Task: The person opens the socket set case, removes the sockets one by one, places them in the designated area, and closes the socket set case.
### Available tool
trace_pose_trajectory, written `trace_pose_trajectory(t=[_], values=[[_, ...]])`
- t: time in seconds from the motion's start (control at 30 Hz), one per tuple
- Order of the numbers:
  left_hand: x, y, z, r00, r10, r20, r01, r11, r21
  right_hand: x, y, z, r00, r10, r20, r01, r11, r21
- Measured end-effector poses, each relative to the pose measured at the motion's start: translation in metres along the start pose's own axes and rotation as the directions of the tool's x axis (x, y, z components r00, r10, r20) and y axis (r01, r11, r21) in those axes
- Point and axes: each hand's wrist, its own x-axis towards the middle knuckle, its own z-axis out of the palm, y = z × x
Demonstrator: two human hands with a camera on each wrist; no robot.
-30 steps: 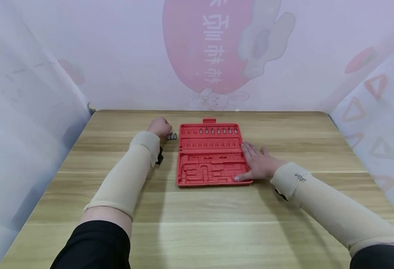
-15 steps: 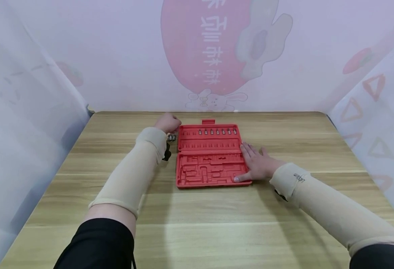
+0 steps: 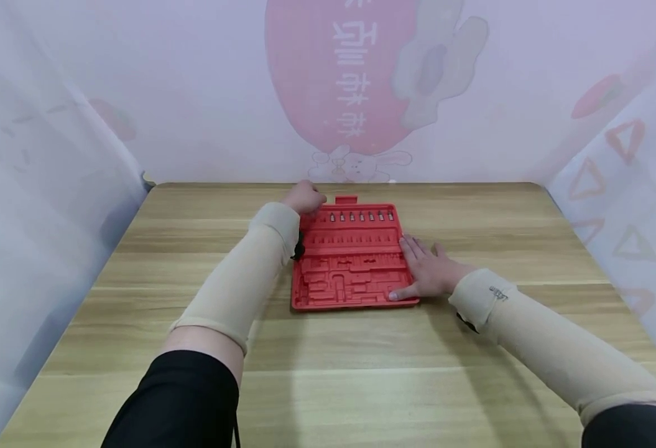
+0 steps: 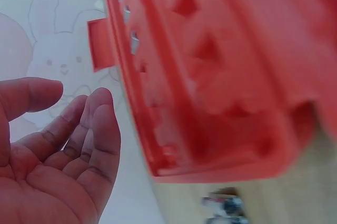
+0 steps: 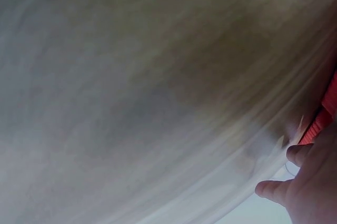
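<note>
An open red tool case [image 3: 350, 274] lies in the middle of the wooden table [image 3: 328, 348]. Its far row holds several small metal bits [image 3: 361, 216]. My left hand [image 3: 305, 198] hovers over the case's far left corner, beside the latch tab [image 4: 100, 42]. In the left wrist view its fingers [image 4: 95, 129] are loosely curled; whether they hold anything I cannot make out. A few loose bits [image 4: 224, 205] lie blurred on the table left of the case. My right hand [image 3: 425, 270] rests flat on the case's right edge, thumb at the near corner.
Pale printed sheets [image 3: 53, 155] wall the table in on the left, back and right. The case's lower half has several empty moulded slots [image 3: 341, 280]. Bare wood stretches in front of the case and to both sides.
My left hand has moved right and farther away, from the loose bits beside the case to above its far left corner. My left forearm now hides those bits in the head view. The right hand stayed put.
</note>
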Motion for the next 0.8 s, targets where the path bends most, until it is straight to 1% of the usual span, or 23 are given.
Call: trace_pose_trajectory(t=[0.17,0.23,0.33,0.43,0.53,0.63,0.8], values=[[0.000,0.015,-0.004,0.999,0.031,-0.028,-0.031,0.999,0.015,0.000,-0.001,-0.003,1.000,0.004,0.002,-0.004,1.000,0.002],[-0.001,0.020,-0.003,0.999,0.025,-0.022,-0.025,1.000,0.014,-0.001,-0.001,-0.004,1.000,0.006,0.004,-0.006,1.000,0.003],[-0.002,0.022,0.000,1.000,0.002,0.002,-0.002,1.000,0.013,0.000,-0.003,-0.004,1.000,0.004,0.011,-0.004,1.000,0.005],[-0.001,0.020,0.004,1.000,-0.013,0.015,0.013,1.000,0.019,0.000,-0.005,-0.004,1.000,-0.002,0.011,0.002,1.000,0.003],[0.003,0.014,0.009,1.000,-0.001,0.028,-0.001,0.998,0.068,0.001,-0.007,-0.003,1.000,-0.005,0.011,0.005,1.000,0.001],[0.006,0.007,0.012,0.999,-0.007,0.050,0.001,0.995,0.102,0.001,-0.008,-0.002,1.000,-0.009,0.011,0.009,1.000,0.000],[0.008,0.001,0.019,0.999,-0.040,0.034,0.036,0.994,0.101,0.001,-0.007,-0.001,1.000,-0.006,0.013,0.006,1.000,-0.006]])
